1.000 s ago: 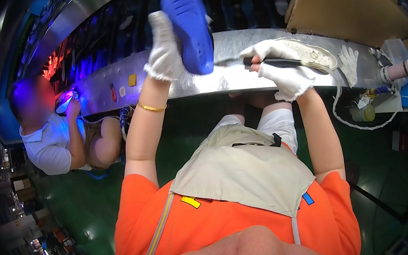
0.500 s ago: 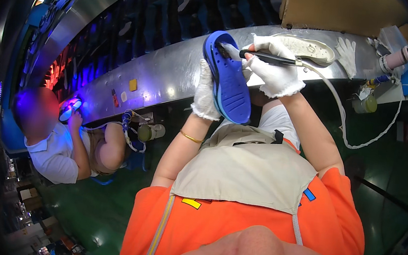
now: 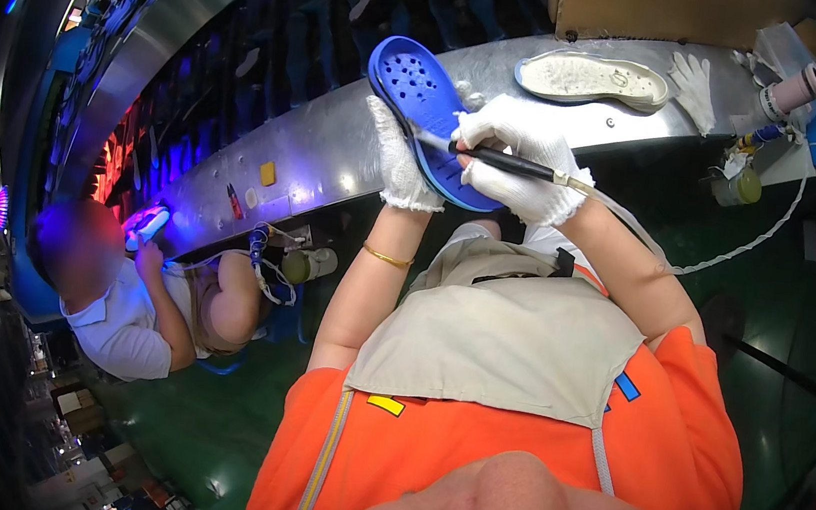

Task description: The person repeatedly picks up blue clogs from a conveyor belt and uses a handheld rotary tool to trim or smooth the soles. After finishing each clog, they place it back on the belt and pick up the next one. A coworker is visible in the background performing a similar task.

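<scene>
The step in hand appears to be careful brush work along the inside of the rim of a blue moulded shoe sole with a raised edge (image 3: 425, 106), which is held up in a tilted position, in view across the near edge of a long grey metal bench (image 3: 328, 160). The left hand in a white knitted glove (image 3: 402, 169) is closed around the left side of this sole, with its thumb lying along the rim. The right hand in a similar white glove (image 3: 524, 163) pinches a slim black pen-like tool (image 3: 509, 163) near its front, with a bare fingertip showing; the pale tip of this tool reaches to the inner side of the rim, but whether it touches there I cannot tell exactly. In my judgement, the next move calls for a firm left grip and a light, even stroke which follows the curve. The sole looks smooth and rather rubbery, with round holes at the far end and narrow grooves nearer the person. Behind the tool, a thin whitish hose (image 3: 719, 261) hangs in a soft loop. On the shiny bench lie a cream-white shoe sole with a dotted surface (image 3: 594, 81) and, just beside it, a limp white cloth glove (image 3: 692, 92).
</scene>
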A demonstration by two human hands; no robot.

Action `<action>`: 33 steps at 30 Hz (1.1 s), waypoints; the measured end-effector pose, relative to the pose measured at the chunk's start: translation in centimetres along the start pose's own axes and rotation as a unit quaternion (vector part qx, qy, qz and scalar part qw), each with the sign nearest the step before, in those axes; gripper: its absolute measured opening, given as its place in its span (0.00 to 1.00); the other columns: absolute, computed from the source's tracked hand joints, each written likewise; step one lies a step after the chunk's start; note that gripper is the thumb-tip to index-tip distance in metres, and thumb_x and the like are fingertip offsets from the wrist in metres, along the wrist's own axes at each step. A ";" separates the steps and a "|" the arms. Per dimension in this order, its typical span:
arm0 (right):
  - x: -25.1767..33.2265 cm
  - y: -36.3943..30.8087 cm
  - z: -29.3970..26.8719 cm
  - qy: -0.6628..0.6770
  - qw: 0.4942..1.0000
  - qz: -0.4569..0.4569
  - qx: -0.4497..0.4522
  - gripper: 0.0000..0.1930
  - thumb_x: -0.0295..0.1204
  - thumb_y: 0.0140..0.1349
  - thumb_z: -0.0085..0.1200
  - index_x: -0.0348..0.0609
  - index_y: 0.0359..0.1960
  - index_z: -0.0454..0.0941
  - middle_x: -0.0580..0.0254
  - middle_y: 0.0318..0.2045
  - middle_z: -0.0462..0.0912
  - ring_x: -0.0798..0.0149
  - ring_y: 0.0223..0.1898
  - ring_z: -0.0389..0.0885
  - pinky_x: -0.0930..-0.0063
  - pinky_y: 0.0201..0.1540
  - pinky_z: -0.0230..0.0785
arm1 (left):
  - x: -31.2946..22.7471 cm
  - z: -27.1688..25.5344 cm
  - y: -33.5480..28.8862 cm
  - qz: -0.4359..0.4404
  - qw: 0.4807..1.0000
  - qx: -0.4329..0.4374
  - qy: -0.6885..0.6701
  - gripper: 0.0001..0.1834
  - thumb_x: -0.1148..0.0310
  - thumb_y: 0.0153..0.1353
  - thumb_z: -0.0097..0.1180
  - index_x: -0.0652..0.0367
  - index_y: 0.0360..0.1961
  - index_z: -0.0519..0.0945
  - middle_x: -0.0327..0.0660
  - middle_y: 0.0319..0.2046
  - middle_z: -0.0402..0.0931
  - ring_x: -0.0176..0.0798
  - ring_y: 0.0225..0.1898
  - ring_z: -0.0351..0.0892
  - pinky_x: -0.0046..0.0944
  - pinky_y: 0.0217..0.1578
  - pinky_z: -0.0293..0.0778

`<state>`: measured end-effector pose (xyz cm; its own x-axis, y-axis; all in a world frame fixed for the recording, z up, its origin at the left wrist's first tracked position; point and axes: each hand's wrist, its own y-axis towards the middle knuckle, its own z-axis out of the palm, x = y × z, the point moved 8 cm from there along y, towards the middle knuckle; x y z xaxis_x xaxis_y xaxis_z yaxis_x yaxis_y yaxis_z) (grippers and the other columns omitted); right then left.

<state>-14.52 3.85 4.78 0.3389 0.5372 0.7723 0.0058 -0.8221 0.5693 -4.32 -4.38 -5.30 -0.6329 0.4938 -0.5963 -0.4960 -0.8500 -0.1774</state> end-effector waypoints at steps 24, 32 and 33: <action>-1.8 -0.8 0.7 0.218 0.965 0.148 -0.005 0.06 0.18 0.56 0.56 0.39 0.35 0.73 0.59 0.38 0.77 0.72 0.35 0.78 0.77 0.37 0.74 | -1.2 2.2 0.3 0.052 0.998 0.027 -0.038 0.42 0.31 0.58 0.38 0.54 0.62 0.65 0.49 0.57 0.68 0.50 0.56 0.69 0.50 0.59 0.65; -3.0 -1.3 1.2 0.251 0.954 0.165 -0.026 0.05 0.19 0.57 0.55 0.38 0.34 0.73 0.59 0.37 0.78 0.71 0.33 0.79 0.75 0.37 0.78 | -2.7 3.5 0.6 0.084 0.992 0.083 -0.039 0.45 0.29 0.57 0.37 0.55 0.62 0.65 0.52 0.56 0.69 0.53 0.56 0.69 0.54 0.60 0.63; -2.0 -1.1 1.3 0.257 0.956 0.136 -0.014 0.05 0.19 0.57 0.55 0.37 0.35 0.73 0.60 0.33 0.79 0.71 0.33 0.79 0.75 0.36 0.76 | -2.7 3.7 0.5 0.075 0.991 0.096 -0.049 0.45 0.29 0.58 0.35 0.55 0.62 0.65 0.52 0.57 0.68 0.53 0.56 0.70 0.54 0.59 0.65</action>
<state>-13.96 3.44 2.20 -0.1842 0.3310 0.9255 -0.0453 -0.9434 0.3284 -5.03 -5.48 -0.87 -0.7577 0.3887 -0.5242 -0.4904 -0.8691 0.0645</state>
